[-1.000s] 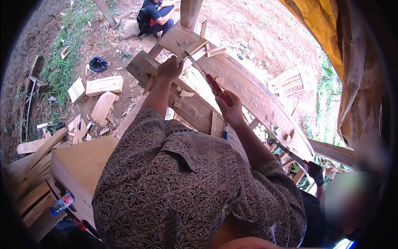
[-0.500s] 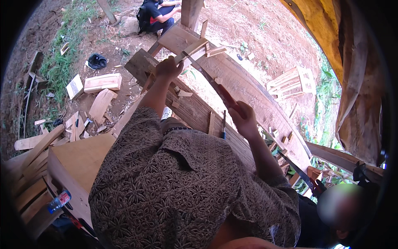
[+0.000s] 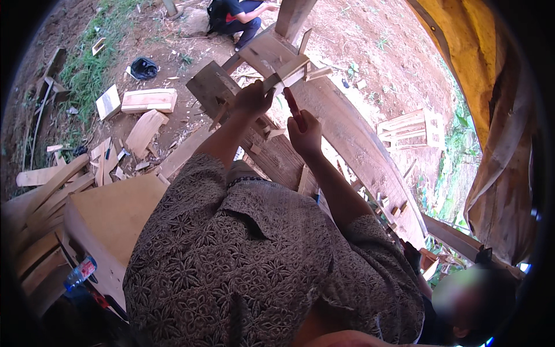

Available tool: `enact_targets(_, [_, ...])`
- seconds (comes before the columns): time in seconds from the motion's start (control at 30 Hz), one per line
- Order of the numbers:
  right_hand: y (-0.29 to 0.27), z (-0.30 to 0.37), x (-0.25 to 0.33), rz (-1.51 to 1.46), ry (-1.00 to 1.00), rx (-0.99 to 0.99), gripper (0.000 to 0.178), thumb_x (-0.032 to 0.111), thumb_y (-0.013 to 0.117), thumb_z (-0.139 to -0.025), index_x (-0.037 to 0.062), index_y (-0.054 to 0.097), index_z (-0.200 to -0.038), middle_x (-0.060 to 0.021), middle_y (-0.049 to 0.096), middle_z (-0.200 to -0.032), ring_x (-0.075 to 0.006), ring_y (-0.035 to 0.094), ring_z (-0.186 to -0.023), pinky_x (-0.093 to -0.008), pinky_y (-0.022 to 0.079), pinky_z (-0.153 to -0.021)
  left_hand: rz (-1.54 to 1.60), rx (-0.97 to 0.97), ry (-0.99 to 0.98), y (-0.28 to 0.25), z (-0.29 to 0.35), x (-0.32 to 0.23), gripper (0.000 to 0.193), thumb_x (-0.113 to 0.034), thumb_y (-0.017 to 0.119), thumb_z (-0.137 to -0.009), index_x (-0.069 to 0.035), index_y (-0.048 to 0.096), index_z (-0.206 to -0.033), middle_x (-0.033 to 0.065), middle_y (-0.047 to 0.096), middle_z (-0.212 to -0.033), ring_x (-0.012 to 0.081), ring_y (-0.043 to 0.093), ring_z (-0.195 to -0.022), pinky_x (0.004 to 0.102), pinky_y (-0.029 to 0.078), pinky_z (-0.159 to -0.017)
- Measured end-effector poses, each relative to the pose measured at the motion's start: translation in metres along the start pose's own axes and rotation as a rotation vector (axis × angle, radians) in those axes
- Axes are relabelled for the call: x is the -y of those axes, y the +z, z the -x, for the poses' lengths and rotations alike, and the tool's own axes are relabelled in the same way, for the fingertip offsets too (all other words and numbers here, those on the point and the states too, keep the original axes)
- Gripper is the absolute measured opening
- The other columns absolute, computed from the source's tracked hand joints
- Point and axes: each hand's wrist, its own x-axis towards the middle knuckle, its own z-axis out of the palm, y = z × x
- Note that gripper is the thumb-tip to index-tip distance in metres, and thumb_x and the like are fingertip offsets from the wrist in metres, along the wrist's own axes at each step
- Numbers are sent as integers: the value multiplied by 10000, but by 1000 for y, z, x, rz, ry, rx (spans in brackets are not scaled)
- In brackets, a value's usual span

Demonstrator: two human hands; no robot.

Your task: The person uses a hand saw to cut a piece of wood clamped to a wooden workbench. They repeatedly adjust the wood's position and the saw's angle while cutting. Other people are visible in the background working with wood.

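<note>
My left hand (image 3: 252, 99) is closed on the near end of a pale wooden strip (image 3: 294, 69), pressing it down at the far end of the workbench (image 3: 269, 151). My right hand (image 3: 305, 133) is wrapped round the red handle of a handsaw (image 3: 293, 106), its fist close beside the left hand. The saw meets the strip just right of my left fingers; most of its blade is hidden or too thin to make out. Small wood offcuts (image 3: 275, 133) lie on the bench below my hands.
A long curved plank (image 3: 352, 130) runs down the right side, near a slatted wooden frame (image 3: 408, 128). Boards (image 3: 149, 100) and a black bag (image 3: 143, 68) lie on the ground at left. One person (image 3: 243, 20) crouches ahead; another (image 3: 474, 301) is at lower right.
My right hand has pushed the saw forward and left, bringing its handle up close to the strip. The left hand keeps its hold. The whole view has shifted slightly.
</note>
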Motion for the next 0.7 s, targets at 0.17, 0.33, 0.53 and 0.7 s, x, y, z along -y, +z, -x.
enact_targets(0.17, [-17, 14, -70, -152, -87, 90, 161, 152, 683, -932, 15, 609, -891, -26, 547, -710, -125, 522, -654, -319, 418, -598, 41, -18, -60, 17, 6, -4, 482, -508, 513, -1010, -37, 572, -1091, 218, 714, -981, 389, 725, -935, 525, 575, -821])
enact_targets(0.33, [-48, 29, -116, -120, 1, 237, 155, 174, 660, -982, 27, 628, -949, 13, 559, -722, -72, 545, -660, -260, 447, -607, 59, -49, -43, 36, 20, -15, 457, -504, 562, -996, -53, 551, -1075, 191, 715, -928, 387, 734, -887, 540, 579, -787])
enact_targets(0.53, [-71, 33, -32, -195, 238, 236, 229, 236, 694, -953, 11, 653, -956, -22, 591, -708, -119, 579, -673, -316, 453, -625, 45, 112, 2, 19, 28, -17, 468, -514, 584, -981, -52, 578, -1056, 183, 729, -957, 396, 730, -896, 529, 572, -772])
enact_targets(0.7, [-66, 61, -39, -190, 137, 237, 213, 227, 675, -983, 21, 647, -941, -17, 586, -712, -98, 567, -655, -302, 450, -591, 117, 48, 79, 36, 59, -9, 482, -518, 574, -975, -45, 605, -1064, 200, 728, -984, 398, 723, -917, 528, 564, -797])
